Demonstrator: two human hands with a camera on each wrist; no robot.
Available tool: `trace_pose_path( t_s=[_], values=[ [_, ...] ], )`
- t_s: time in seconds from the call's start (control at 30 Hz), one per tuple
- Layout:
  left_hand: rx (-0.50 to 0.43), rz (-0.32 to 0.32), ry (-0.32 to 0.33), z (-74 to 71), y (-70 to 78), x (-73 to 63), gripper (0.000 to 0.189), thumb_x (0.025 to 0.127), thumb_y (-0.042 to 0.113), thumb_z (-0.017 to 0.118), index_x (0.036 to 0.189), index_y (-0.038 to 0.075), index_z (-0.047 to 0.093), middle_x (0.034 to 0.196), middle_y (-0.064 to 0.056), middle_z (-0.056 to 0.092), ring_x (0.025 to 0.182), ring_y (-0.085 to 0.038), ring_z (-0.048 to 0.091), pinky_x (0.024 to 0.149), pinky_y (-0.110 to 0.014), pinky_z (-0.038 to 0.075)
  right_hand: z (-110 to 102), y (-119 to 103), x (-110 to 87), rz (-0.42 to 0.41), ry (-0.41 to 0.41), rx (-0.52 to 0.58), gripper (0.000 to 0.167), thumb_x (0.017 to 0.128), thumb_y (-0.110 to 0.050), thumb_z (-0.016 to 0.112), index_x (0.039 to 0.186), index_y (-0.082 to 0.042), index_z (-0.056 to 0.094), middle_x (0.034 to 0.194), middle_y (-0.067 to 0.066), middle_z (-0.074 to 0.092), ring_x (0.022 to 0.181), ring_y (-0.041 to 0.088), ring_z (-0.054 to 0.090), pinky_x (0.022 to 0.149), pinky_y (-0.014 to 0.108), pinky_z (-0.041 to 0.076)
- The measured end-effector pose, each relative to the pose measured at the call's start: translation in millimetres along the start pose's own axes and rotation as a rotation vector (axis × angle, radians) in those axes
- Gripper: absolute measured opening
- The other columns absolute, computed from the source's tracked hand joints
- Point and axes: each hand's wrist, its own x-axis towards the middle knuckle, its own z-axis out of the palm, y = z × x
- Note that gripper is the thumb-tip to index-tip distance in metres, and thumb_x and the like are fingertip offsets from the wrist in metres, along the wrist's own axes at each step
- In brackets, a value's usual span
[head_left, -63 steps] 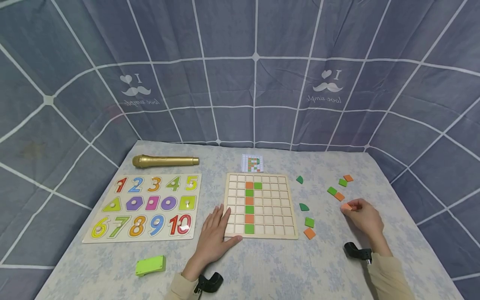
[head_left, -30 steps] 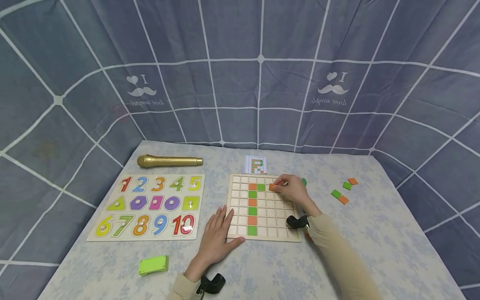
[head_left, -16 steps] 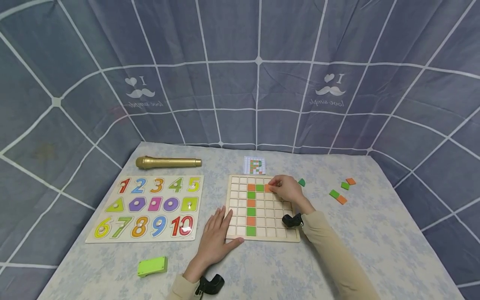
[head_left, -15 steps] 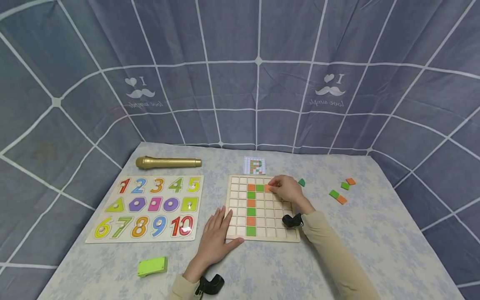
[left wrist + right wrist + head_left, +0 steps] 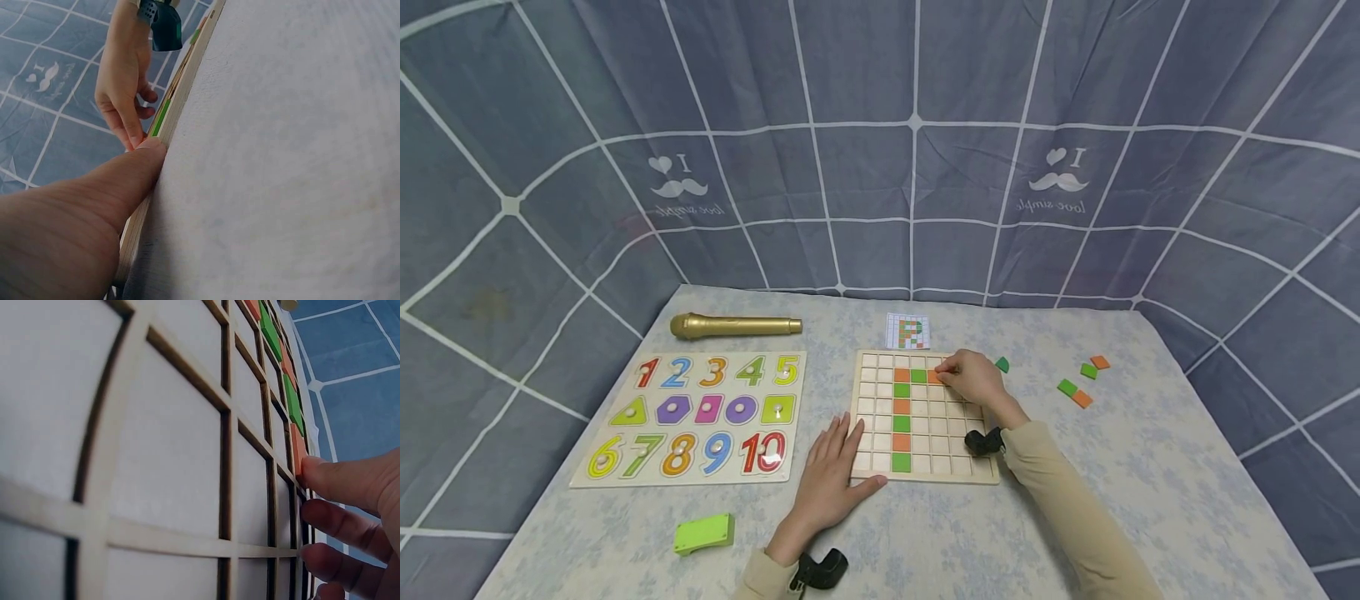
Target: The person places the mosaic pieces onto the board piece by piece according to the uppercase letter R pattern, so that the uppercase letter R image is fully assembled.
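My right hand point(image 5: 976, 379) holds an orange square tile point(image 5: 933, 377) with its fingertips at a cell in the second row of the wooden grid board point(image 5: 949, 423). In the right wrist view, that orange tile point(image 5: 298, 449) sits at the end of a row, touched by one fingertip while the other fingers curl loosely apart from it. My left hand point(image 5: 829, 477) lies with straight fingers against the board's lower left corner, the thumb along its front edge. A column of alternating orange and green tiles point(image 5: 901, 424) fills one line of cells. A green tile point(image 5: 918, 376) adjoins the orange one.
A card with a coloured pattern point(image 5: 907, 331) lies behind the board. Loose orange and green tiles point(image 5: 1067, 387) are at the right, and a dark green piece point(image 5: 1002, 365) shows beside my right hand. Number puzzle point(image 5: 685, 417), gold microphone point(image 5: 736, 326) and green block point(image 5: 703, 533) lie left.
My right hand has picked an orange tile from the right side and brought it left onto the board, beside the green tile. My left hand has stayed put.
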Motion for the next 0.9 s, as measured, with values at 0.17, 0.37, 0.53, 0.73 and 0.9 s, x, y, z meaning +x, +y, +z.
trace_pose_path(
  t_s=[0.17,0.37,0.53,0.73,0.9],
  values=[
    [0.003,-0.003,-0.005,-0.1,-0.4,-0.3,0.083,0.086,0.05,0.064,0.146,0.0,0.034,0.151,-0.024,0.024,0.14,-0.037,0.015,0.111,-0.049,0.011,1.7,1.2,0.4,0.007,0.0,0.02,0.016,0.088,-0.023,0.07,0.099,-0.013,0.076,0.091,0.0,0.063,0.074,0.016,0.059,0.056,0.03,0.046],
    [0.002,0.005,0.011,0.1,-0.3,-0.3,0.084,0.084,0.048,0.066,0.145,-0.001,0.035,0.15,-0.024,0.025,0.14,-0.038,0.016,0.111,-0.05,0.012,3.6,3.1,-0.9,-0.044,0.028,0.081,0.016,0.088,-0.017,0.07,0.098,-0.007,0.076,0.091,0.004,0.064,0.079,0.021,0.061,0.067,0.036,0.05],
    [0.004,0.005,0.009,1.1,-1.0,0.1,0.085,0.084,0.049,0.066,0.146,0.0,0.034,0.151,-0.023,0.023,0.14,-0.036,0.015,0.111,-0.048,0.012,4.6,7.6,-0.8,-0.068,0.07,0.115,0.016,0.088,-0.018,0.07,0.096,-0.006,0.076,0.09,0.004,0.065,0.077,0.02,0.06,0.065,0.036,0.05],
    [0.003,0.001,0.003,1.6,-1.5,0.0,0.085,0.084,0.049,0.065,0.147,0.001,0.033,0.152,-0.022,0.022,0.141,-0.035,0.014,0.111,-0.048,0.011,1.1,16.6,-2.9,-0.044,0.172,0.19,0.017,0.087,-0.019,0.071,0.096,-0.006,0.076,0.087,0.005,0.063,0.065,0.016,0.055,0.055,0.032,0.045],
    [0.007,0.007,0.015,1.5,-1.3,-0.3,0.084,0.084,0.049,0.066,0.146,0.0,0.035,0.151,-0.024,0.024,0.14,-0.038,0.016,0.11,-0.05,0.013,-6.4,24.1,-6.5,-0.021,0.273,0.196,0.021,0.087,-0.018,0.071,0.101,-0.003,0.075,0.088,0.009,0.064,0.062,0.018,0.054,0.051,0.032,0.043]
  ],
)
